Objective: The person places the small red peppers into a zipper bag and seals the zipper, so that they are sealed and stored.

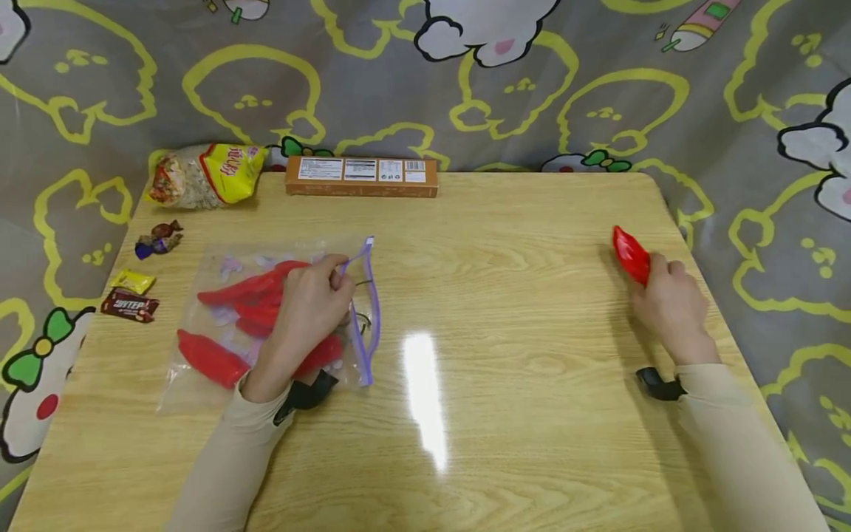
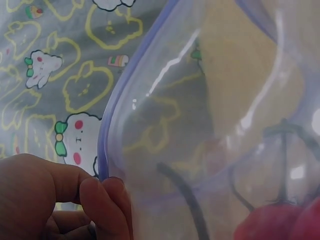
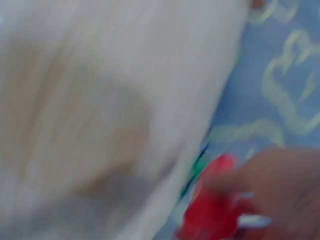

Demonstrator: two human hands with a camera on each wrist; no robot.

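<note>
A clear zip bag (image 1: 176, 391) with a purple zip edge lies at the table's left, holding several red peppers (image 1: 211, 359) with thin stems that show near its mouth. My left hand (image 1: 312, 299) reaches over the bag and pinches the rim of its mouth between thumb and fingers. In the left wrist view, the purple zip strip (image 2: 106, 125) rises from that pinch and the mouth gapes. Far off to the right, my right hand (image 1: 671, 303) grips a glossy red pepper (image 1: 630, 255), its pointed end sticking out ahead of the fingers. The right wrist view is blurred.
Along the back stand a yellow-and-clear food packet (image 1: 213, 177) and a long brown box (image 1: 361, 177). Down the left side lie twist-wrapped candies (image 1: 158, 240), a yellow candy (image 1: 133, 281) and a brown wrapped bar (image 1: 129, 305). A patterned curtain (image 1: 399, 89) hangs behind the table.
</note>
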